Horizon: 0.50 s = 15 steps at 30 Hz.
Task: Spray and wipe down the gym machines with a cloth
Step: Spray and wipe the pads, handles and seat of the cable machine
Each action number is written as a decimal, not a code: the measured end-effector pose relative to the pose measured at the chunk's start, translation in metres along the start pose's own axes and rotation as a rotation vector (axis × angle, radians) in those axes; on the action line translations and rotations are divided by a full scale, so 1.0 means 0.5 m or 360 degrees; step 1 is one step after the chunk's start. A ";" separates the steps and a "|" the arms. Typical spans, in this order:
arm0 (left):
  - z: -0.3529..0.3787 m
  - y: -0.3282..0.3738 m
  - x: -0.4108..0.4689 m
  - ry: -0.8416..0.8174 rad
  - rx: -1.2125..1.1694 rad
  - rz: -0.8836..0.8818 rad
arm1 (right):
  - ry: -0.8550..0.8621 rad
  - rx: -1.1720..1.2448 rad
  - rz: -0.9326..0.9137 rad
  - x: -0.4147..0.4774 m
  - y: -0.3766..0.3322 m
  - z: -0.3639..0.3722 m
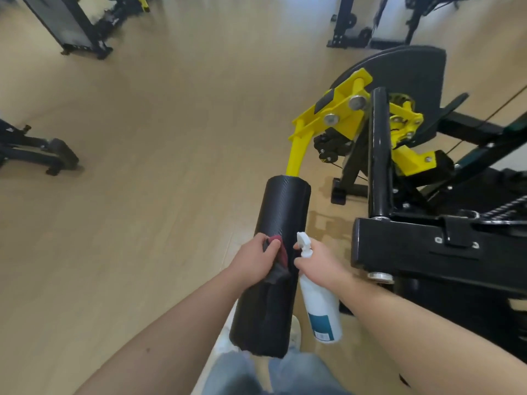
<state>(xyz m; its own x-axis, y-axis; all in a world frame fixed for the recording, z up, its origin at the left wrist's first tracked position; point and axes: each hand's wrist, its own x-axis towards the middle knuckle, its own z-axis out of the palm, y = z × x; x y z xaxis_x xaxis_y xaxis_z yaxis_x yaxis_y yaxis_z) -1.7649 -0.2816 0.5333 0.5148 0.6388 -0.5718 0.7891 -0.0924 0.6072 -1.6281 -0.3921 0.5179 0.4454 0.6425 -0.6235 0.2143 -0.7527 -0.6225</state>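
Note:
A long black roller pad (281, 206) on a yellow arm (298, 151) of the gym machine runs toward me in the middle of the view. My left hand (256, 260) grips a dark red and grey cloth (278, 259) and holds it against the pad's left side. My right hand (319, 262) holds a white spray bottle (322, 307) by its neck just right of the pad, with the nozzle at the top and the blue-labelled body hanging down.
The machine's black frame (427, 246) and round black cam plate (413, 78) fill the right side. Other black machines stand at the far left (37, 152), back left (71, 27) and back right (370, 21). Wooden floor spreads between them, with a damp patch (328, 223) right of the pad.

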 end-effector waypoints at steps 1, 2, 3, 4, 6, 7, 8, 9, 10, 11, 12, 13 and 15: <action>0.003 0.000 0.013 -0.0020 0.0035 -0.0003 | -0.0037 0.0013 0.0017 0.008 0.002 0.007; 0.006 -0.001 0.025 -0.0023 0.0076 -0.0001 | -0.0057 0.0022 0.0028 0.014 0.003 0.014; 0.007 -0.003 0.038 -0.0018 0.0128 0.0011 | -0.0054 0.0033 0.0028 0.021 0.006 0.019; 0.007 -0.003 0.047 -0.0022 0.0189 0.0027 | -0.0031 0.0051 0.0030 0.027 0.007 0.023; 0.007 0.001 0.058 -0.0069 0.0317 0.0044 | 0.0033 0.0098 0.0054 0.038 0.003 0.021; 0.008 0.003 0.062 -0.0105 0.0373 0.0036 | 0.0057 0.0110 0.0071 0.043 0.000 0.019; 0.009 0.004 0.065 -0.0137 0.0411 0.0024 | 0.0072 0.0118 0.0086 0.046 -0.005 0.017; 0.008 0.001 0.070 -0.0166 0.0433 0.0016 | 0.0083 0.0118 0.0093 0.048 -0.014 0.017; 0.006 -0.005 0.076 -0.0191 0.0439 0.0012 | 0.0101 0.0110 0.0088 0.050 -0.025 0.019; 0.000 -0.013 0.083 -0.0215 0.0431 0.0007 | 0.0120 0.0093 0.0084 0.051 -0.038 0.024; -0.008 -0.023 0.093 -0.0232 0.0417 0.0006 | 0.0134 0.0077 0.0076 0.052 -0.053 0.031; -0.018 -0.033 0.101 -0.0241 0.0412 0.0013 | 0.0141 0.0061 0.0076 0.056 -0.065 0.040; -0.038 -0.048 0.114 -0.0264 0.0422 0.0036 | 0.0151 0.0067 0.0093 0.062 -0.089 0.052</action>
<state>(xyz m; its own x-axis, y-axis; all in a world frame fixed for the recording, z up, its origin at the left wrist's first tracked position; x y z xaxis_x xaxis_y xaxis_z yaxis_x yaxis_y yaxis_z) -1.7609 -0.2284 0.4968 0.5635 0.5031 -0.6553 0.8256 -0.3151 0.4681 -1.6464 -0.3351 0.5143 0.5369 0.5796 -0.6130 0.1498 -0.7805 -0.6069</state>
